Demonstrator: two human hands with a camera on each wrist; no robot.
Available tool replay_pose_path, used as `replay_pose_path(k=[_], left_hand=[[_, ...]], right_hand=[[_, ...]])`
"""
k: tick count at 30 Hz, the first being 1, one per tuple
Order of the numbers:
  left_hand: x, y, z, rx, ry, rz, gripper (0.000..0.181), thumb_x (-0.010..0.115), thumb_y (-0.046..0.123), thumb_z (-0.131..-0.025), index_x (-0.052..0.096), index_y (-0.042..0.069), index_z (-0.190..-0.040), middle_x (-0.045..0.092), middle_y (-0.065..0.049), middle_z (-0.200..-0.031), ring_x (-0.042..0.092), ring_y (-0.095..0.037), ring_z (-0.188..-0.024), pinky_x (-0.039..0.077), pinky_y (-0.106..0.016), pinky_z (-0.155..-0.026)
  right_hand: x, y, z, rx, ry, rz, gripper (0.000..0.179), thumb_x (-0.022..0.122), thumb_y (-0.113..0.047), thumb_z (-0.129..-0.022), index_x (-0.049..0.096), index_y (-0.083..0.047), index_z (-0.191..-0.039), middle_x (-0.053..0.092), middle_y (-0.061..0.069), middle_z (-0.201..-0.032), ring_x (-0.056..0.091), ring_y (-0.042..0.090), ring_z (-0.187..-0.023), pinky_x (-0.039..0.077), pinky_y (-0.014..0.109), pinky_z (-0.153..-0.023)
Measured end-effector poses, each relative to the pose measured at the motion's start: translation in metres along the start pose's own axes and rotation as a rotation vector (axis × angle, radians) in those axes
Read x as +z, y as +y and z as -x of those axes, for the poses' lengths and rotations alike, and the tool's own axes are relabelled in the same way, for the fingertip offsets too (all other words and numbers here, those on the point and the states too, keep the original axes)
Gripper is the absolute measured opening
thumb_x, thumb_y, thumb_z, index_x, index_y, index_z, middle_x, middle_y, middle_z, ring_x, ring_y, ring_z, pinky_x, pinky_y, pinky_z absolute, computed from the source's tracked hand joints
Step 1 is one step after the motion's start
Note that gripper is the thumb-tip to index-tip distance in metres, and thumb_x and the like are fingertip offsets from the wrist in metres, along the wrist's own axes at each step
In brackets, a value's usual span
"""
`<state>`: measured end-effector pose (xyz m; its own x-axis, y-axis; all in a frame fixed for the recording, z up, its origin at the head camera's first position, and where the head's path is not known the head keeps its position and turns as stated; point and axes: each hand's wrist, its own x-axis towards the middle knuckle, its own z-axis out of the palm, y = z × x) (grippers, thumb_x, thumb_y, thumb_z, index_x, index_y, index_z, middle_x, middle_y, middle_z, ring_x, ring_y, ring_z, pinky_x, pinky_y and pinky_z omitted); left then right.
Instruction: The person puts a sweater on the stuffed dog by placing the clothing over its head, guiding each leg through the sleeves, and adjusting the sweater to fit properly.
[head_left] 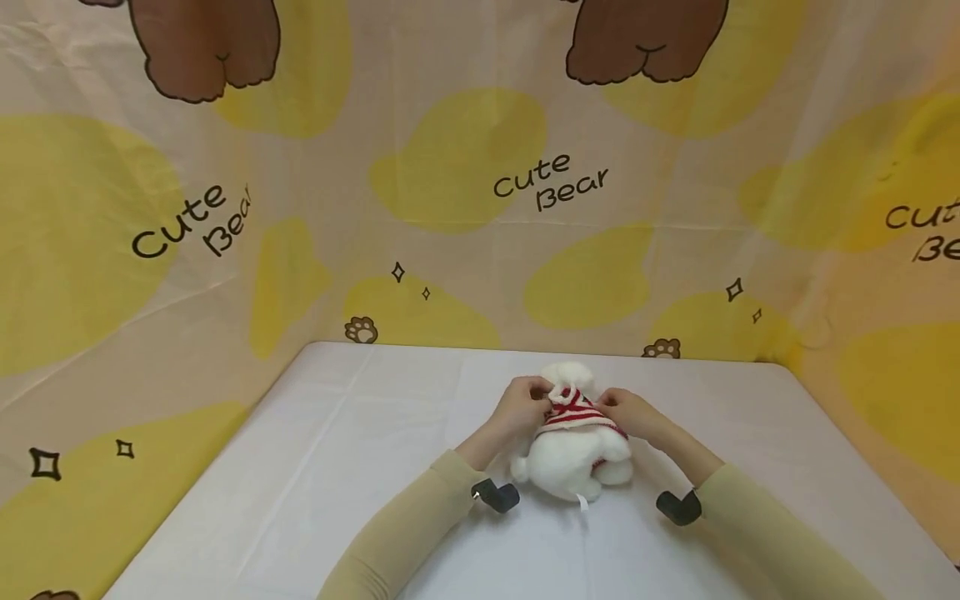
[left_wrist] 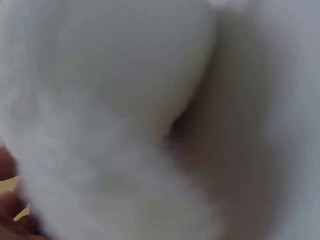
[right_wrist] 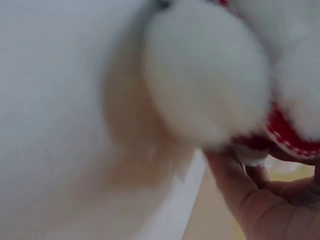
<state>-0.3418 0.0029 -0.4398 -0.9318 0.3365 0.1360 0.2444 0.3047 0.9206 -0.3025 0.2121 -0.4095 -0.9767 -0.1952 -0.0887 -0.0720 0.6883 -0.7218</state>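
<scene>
A white plush toy (head_left: 570, 462) in a red-and-white striped knit garment (head_left: 577, 417) sits on the table, its head end pointing away. My left hand (head_left: 519, 410) pinches the garment's upper left side, close to a white cord (head_left: 562, 394). On the opposite side my right hand (head_left: 636, 413) pinches the garment's edge between thumb and fingers. White fur (left_wrist: 100, 150) fills most of the left wrist view, blurred, with a few fingertips (left_wrist: 7, 165) at its left edge. In the right wrist view, a rounded white limb (right_wrist: 205, 75) hangs above the right thumb (right_wrist: 230, 180).
A white-covered table (head_left: 360, 467) lies under the toy. Printed fabric walls (head_left: 450, 275) with bear drawings and lettering enclose the back and both sides. A small white tag (head_left: 583, 502) sticks out from the toy's near end. Black wrist cameras (head_left: 498, 497) sit at both cuffs.
</scene>
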Motion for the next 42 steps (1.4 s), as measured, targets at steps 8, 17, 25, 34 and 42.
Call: replay_pose_path(k=[8,17,25,34,42], left_hand=[[-0.006,0.005,0.009,-0.006,-0.018,-0.050,0.021,0.061,-0.002,-0.079,0.067,0.006,-0.097,0.065,-0.003,-0.091,0.056,-0.009,-0.077,0.047,-0.023,-0.069],[-0.015,-0.001,0.003,0.048,-0.056,-0.077,0.018,0.053,-0.005,-0.080,0.068,0.001,-0.090,0.060,-0.002,-0.075,0.050,-0.010,-0.066,0.040,-0.019,-0.053],[-0.008,0.002,0.002,0.059,-0.075,-0.144,0.017,0.056,-0.007,-0.075,0.067,0.001,-0.084,0.059,0.001,-0.074,0.050,-0.008,-0.070,0.043,-0.020,-0.065],[-0.003,0.010,0.009,0.077,0.026,-0.170,0.009,0.057,0.002,-0.084,0.063,0.005,-0.090,0.053,0.001,-0.075,0.047,-0.010,-0.071,0.041,-0.022,-0.064],[-0.002,0.012,0.013,0.066,0.123,-0.149,0.009,0.057,0.010,-0.092,0.065,0.004,-0.091,0.055,0.000,-0.076,0.048,-0.008,-0.069,0.041,-0.020,-0.062]], right_hand=[[0.003,-0.005,0.015,-0.259,0.294,0.050,0.017,0.072,-0.025,-0.084,0.061,-0.012,-0.088,0.066,0.003,-0.085,0.064,0.018,-0.080,0.051,0.029,-0.065],[-0.005,-0.011,0.037,-0.410,0.118,0.067,0.013,0.074,-0.028,-0.082,0.066,-0.018,-0.086,0.067,-0.001,-0.092,0.066,0.017,-0.088,0.055,0.028,-0.070],[-0.002,-0.019,0.044,-0.158,0.130,0.062,0.020,0.076,-0.019,-0.077,0.064,-0.009,-0.090,0.069,0.006,-0.094,0.069,0.021,-0.085,0.054,0.030,-0.066],[-0.012,-0.025,0.047,-0.126,0.013,0.041,0.011,0.069,-0.018,-0.082,0.065,-0.008,-0.081,0.065,0.002,-0.084,0.060,0.014,-0.078,0.048,0.029,-0.064],[-0.017,-0.011,0.048,-0.053,-0.158,-0.087,0.008,0.058,-0.009,-0.083,0.059,-0.002,-0.085,0.058,0.003,-0.081,0.054,0.017,-0.080,0.052,0.038,-0.079]])
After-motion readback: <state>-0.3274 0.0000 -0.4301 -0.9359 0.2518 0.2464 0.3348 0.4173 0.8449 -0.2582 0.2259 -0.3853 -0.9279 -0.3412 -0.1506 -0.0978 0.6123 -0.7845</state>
